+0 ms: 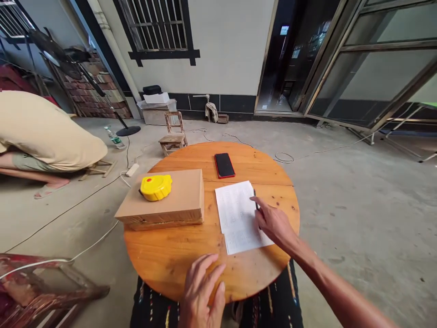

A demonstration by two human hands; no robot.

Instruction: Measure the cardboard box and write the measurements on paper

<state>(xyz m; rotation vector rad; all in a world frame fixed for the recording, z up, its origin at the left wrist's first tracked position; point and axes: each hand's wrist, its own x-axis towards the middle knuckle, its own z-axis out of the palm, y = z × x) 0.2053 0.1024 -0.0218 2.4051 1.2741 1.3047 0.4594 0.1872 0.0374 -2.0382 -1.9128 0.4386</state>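
A round wooden table (170, 255) stands in front of me. My right hand (273, 223) rests on the right edge of a white printed sheet of paper (235, 212), its fingers curled around a dark pen (256, 200) with the index finger pointing forward. My left hand (201, 287) lies flat on the table's near edge, fingers stretched out and holding nothing. A flat cardboard box (184, 200) sits at the table's left with a yellow tape measure (156, 187) on top. A black phone in a red case (224, 165) lies at the far side.
Another person in a beige shirt (44, 132) bends down at the left. A small wooden stool (173, 134), a fan stand (128, 130), a plastic bottle (114, 138) and cables lie on the concrete floor. A reddish chair frame (41, 287) stands at the near left. An open doorway is behind.
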